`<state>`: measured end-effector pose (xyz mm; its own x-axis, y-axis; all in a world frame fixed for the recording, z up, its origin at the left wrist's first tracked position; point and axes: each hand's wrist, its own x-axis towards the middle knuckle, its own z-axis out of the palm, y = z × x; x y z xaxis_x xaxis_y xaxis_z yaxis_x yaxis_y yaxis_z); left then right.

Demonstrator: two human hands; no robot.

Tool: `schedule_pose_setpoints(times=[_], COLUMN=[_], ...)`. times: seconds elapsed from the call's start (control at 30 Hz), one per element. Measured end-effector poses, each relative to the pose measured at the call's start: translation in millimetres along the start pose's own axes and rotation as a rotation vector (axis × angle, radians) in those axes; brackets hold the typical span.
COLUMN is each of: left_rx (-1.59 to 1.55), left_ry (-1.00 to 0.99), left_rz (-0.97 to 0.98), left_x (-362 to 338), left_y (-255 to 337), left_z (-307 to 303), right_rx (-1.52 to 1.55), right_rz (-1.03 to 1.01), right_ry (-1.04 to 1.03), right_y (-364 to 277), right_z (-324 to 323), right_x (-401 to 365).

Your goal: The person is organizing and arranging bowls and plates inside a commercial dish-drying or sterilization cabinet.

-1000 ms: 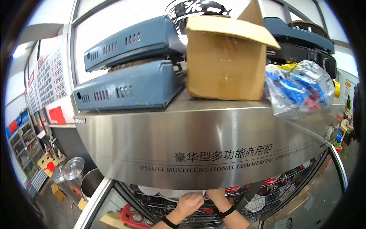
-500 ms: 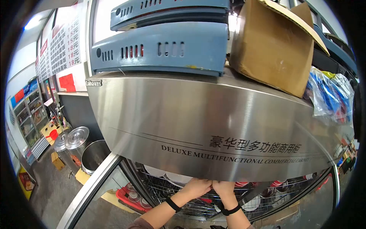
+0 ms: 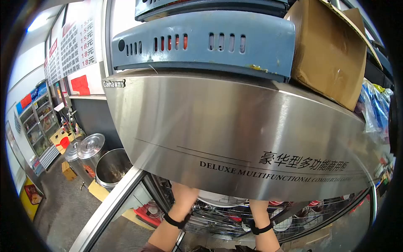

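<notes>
The steel front panel (image 3: 235, 126) hangs low over the cabinet opening, so we can reach in only beneath its lower edge, and it hides everything above our wrists. Wire racks (image 3: 210, 220) stacked with dishes (image 3: 220, 198) crowd the gap around our forearms (image 3: 182, 201). The open door frame (image 3: 111, 208) hems in the left side.

Wire dish rack (image 3: 210, 222): chrome grid shelves, low in view, top hidden behind steel front panel (image 3: 235, 126) | white plate (image 3: 222, 200): in the rack, only its lower rim showing | red bowls (image 3: 275, 203): further right in the rack, mostly hidden
</notes>
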<state>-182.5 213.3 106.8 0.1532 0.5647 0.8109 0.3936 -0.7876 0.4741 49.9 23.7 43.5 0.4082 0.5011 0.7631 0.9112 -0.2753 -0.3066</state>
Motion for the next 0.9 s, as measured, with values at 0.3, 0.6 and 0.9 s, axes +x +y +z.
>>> schedule_pose_setpoints(times=[0.3,0.6,0.9], left_rx=[0.106,-0.029,-0.172], left_ry=[-0.334,-0.274,-0.420], left_rz=[-0.017,-0.100,0.299], left_x=[-17,12,-35], left_y=[-73,8,66], left_z=[33,-46,-59], right_rx=[-0.038,0.011,-0.057], right_rz=[0.056,0.130,0.109], right_ry=[0.008,-0.022,-0.090], right_y=[20,-2,-1], right_z=[18,1,-2], right_x=[-10,-1,3])
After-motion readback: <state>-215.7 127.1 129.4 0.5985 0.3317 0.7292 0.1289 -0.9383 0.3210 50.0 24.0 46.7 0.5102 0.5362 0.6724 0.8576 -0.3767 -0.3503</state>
